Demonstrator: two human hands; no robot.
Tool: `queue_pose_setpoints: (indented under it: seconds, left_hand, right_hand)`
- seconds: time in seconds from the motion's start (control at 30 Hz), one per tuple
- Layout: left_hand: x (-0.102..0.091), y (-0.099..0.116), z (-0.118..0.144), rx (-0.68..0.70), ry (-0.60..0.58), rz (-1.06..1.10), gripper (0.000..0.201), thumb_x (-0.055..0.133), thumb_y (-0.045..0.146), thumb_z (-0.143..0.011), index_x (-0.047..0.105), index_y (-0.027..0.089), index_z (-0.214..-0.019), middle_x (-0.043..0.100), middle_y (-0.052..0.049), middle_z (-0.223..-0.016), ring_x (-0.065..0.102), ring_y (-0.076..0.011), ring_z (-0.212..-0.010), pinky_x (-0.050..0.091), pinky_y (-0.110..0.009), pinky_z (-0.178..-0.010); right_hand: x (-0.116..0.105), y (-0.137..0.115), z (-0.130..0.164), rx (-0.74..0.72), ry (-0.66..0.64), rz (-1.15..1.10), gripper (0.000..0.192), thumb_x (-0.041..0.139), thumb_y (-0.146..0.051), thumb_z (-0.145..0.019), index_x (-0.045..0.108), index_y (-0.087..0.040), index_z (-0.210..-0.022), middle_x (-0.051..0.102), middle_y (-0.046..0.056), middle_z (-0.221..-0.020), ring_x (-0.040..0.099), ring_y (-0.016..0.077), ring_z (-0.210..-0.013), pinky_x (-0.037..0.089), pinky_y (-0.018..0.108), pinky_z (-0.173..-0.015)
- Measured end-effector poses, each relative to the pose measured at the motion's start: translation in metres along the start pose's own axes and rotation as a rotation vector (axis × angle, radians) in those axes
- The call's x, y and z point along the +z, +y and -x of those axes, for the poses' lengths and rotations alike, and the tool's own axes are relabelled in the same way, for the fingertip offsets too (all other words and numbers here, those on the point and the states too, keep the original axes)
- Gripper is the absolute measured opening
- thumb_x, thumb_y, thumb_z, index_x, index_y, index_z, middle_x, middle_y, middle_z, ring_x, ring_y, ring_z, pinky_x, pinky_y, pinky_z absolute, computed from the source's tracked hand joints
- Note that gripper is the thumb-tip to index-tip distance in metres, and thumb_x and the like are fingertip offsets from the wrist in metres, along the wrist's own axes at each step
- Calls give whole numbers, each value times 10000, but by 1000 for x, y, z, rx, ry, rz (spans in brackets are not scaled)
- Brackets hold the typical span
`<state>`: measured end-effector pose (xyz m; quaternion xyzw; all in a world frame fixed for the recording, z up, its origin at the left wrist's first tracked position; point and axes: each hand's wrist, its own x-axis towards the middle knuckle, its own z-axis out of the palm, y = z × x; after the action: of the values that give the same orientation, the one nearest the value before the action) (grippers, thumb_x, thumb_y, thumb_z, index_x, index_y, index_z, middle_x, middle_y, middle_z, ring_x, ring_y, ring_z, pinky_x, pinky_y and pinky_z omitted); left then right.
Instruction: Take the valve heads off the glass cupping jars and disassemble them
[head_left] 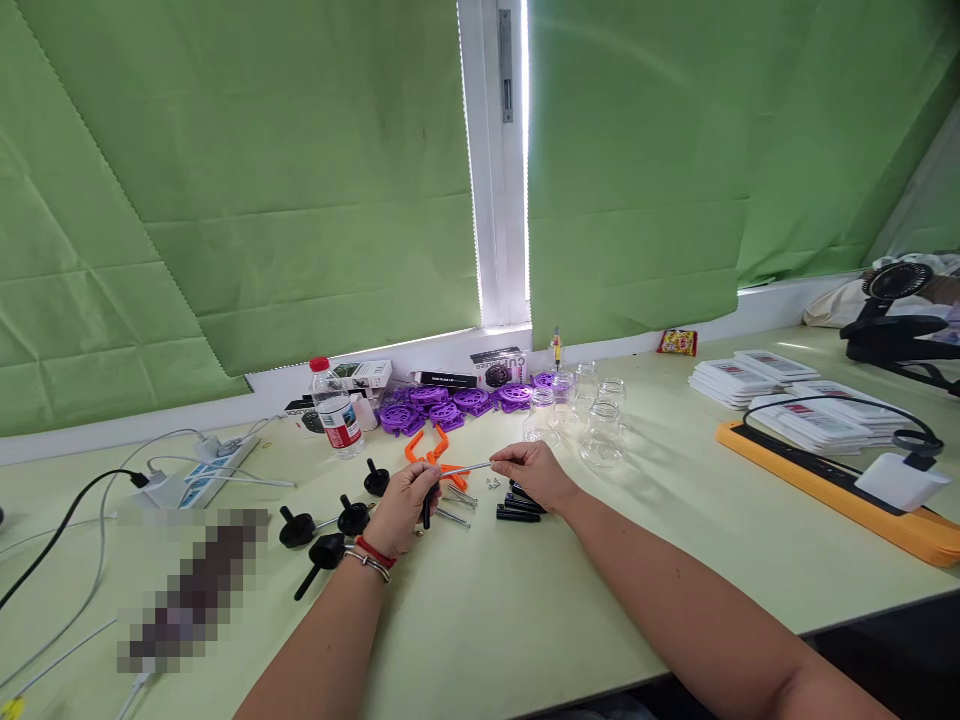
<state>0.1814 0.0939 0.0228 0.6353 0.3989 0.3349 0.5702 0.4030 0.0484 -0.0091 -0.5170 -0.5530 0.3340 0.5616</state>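
Note:
Between my two hands runs a thin metal rod (471,467), roughly level above the table. My left hand (405,505) is closed round its left end, with a black part (428,508) sticking down below the fingers. My right hand (536,477) pinches the rod's far end; whether a small piece sits in those fingertips is hidden. Under my right hand lie several black tubes (517,512) and small metal pieces (493,483). Loose metal rods (454,518) rest beside my left hand, near orange plastic parts (427,447). Several black knobbed parts (326,551) lie left of my left wrist.
Purple plastic parts (472,401), clear jars (602,435) and a yellow screwdriver (557,347) stand toward the back. A red-capped bottle (337,410) and a power strip (217,470) are left. Stacked white packs (810,420) and an orange-black case (832,490) lie right.

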Motion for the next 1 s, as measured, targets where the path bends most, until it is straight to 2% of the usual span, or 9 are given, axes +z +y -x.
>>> queue_pose_setpoints:
  seconds: [0.3, 0.5, 1.0]
  left_hand:
    - [0, -2, -2, 36, -23, 18, 326, 561, 502, -768, 523, 178, -757, 537, 27, -618, 463, -88, -488, 358, -209, -458]
    - [1, -1, 0, 45, -30, -12, 333, 555, 505, -765, 519, 175, -742, 540, 23, -623, 460, -85, -463, 347, -209, -434]
    - [1, -4, -2, 47, -40, -23, 308, 545, 490, -780, 521, 186, -739, 538, 16, -635, 464, -96, -485, 337, -216, -442]
  right_hand:
    - [0, -9, 3, -19, -25, 66, 264, 627, -403, -728, 698, -148, -725, 587, 6, -606, 428, 107, -556, 355, 248, -528]
    - [0, -12, 4, -30, -54, 139, 346, 571, -465, -770, 659, -152, -651, 462, -28, -514, 321, 91, -493, 289, 243, -484]
    - [0, -17, 4, -40, -106, 250, 451, 446, -527, -839, 578, -178, -586, 388, -41, -483, 326, 99, -476, 302, 246, -505]
